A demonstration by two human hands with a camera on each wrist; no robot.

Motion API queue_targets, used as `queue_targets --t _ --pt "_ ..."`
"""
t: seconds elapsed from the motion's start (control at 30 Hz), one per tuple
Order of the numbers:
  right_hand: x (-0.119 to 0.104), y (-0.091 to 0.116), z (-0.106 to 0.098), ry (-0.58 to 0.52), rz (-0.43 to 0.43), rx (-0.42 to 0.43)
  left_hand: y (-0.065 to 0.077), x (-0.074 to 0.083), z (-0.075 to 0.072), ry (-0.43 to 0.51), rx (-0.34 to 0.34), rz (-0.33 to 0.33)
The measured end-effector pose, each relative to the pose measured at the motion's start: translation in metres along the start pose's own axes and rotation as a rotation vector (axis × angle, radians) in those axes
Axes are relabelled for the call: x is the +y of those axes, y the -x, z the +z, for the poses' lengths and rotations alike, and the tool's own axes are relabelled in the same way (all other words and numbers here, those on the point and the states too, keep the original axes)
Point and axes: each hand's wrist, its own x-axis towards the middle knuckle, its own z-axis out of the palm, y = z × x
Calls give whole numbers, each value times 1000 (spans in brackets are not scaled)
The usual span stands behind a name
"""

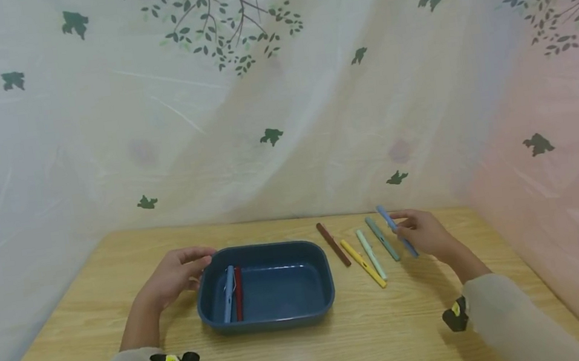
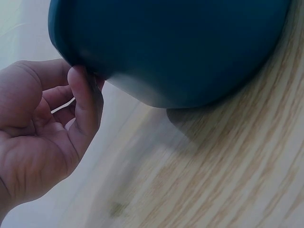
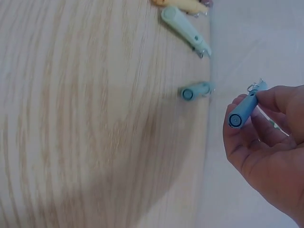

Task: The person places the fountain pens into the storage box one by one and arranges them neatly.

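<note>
My left hand [image 1: 178, 274] touches the left end of a dark blue rectangular box [image 1: 270, 323] from outside, its fingertips at the far left corner. In the left wrist view, my thumb [image 2: 84, 102] lies against the box wall and other fingertips are hidden behind it. Inside the box, along its left side, lie a light blue pen [image 1: 229, 295] and a red pen [image 1: 238, 294]. My right hand [image 1: 425, 233] pinches another light blue pen [image 3: 244, 109] between thumb and fingers, raised above the table. That pen carries a wire clip.
Between the box and my right hand lie a brown pen [image 1: 333, 245], a yellow pen [image 1: 363, 263], a mint pen [image 1: 371, 255] and a grey-green pen [image 1: 382, 239]. A printed curtain [image 1: 277, 170] hangs right behind the wooden table [image 1: 345, 356].
</note>
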Motion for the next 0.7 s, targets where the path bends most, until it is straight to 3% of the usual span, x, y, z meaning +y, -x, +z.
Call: queue_targets --t 0.4,0.7 --pt "-16 -7 15 -1 -39 -5 1 0 1 4 2 -3" --pt "-40 -7 24 -94 -52 -42 1 0 1 5 -1 -7"
